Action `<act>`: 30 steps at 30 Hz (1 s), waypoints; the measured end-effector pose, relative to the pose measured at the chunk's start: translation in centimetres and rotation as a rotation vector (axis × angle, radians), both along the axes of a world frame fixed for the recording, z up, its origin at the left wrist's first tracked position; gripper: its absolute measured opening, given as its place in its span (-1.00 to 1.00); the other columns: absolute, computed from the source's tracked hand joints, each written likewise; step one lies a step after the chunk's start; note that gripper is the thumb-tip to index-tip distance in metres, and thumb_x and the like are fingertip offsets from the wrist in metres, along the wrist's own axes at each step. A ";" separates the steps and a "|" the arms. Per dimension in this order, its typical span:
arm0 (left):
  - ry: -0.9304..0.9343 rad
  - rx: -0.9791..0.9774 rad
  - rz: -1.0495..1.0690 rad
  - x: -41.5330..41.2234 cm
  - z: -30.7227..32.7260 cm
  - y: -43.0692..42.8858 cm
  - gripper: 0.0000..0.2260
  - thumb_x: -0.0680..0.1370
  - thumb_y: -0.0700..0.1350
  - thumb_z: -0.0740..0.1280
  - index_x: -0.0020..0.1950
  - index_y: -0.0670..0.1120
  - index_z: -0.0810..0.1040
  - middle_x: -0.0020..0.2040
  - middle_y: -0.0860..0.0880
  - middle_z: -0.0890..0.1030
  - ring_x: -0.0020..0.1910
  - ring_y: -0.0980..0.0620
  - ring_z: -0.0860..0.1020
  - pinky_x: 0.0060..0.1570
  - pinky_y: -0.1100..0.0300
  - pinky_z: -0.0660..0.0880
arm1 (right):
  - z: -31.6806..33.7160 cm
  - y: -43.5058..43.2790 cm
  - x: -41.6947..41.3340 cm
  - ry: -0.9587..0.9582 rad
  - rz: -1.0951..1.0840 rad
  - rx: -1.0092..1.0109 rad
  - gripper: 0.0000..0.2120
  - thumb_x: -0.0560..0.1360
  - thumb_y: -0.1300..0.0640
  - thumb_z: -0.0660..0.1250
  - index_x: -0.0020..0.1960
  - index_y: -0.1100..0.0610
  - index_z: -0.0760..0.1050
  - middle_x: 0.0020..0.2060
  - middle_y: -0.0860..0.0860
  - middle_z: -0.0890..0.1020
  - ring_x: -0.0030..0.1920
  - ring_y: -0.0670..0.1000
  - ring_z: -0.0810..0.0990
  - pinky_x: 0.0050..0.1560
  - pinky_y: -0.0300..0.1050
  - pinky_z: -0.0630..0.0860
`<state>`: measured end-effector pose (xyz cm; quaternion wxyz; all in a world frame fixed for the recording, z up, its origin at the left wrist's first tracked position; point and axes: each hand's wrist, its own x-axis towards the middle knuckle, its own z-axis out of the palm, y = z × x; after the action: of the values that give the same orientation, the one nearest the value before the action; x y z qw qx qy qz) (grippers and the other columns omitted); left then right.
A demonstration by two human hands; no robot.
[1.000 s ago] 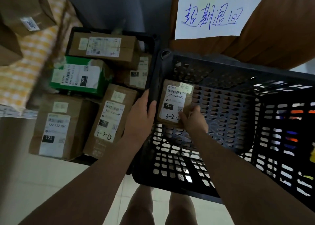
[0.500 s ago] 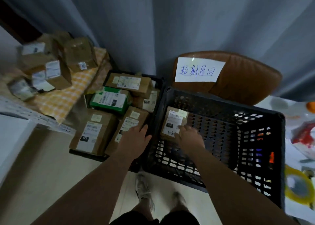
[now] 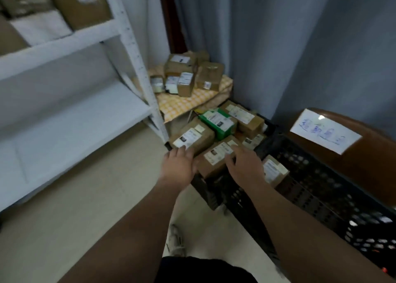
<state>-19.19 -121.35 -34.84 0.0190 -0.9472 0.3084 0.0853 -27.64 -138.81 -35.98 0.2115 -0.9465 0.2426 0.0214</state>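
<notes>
Left grip [image 3: 180,167] and right grip [image 3: 244,164] lie loosely spread against the brown parcel [image 3: 218,156], clamping nothing yet, and since it sits jammed among neighbouring parcels [image 3: 198,133], a hasty pull could drag those askew or let it slip

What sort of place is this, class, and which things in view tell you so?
Probably a parcel depot or courier pickup room: labelled cardboard parcels packed together, a black plastic crate holding another, and white shelving with more boxes.
</notes>
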 end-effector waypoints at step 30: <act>-0.550 -0.067 0.903 8.6 20.4 64.4 -0.47 0.63 0.15 0.05 0.55 -0.02 0.10 0.54 -0.12 0.17 0.51 -0.14 0.12 0.45 -0.04 0.12 | 20.2 64.0 26.7 -0.583 0.971 0.012 -0.58 0.60 -0.05 0.16 0.39 0.09 0.37 0.36 0.04 0.43 0.38 0.09 0.32 0.42 -0.02 0.16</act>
<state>-10.56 -56.95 -14.43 0.0302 -0.9731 -0.1443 -0.1768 -0.95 -74.82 -15.81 0.2413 -0.9150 -0.2892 -0.1446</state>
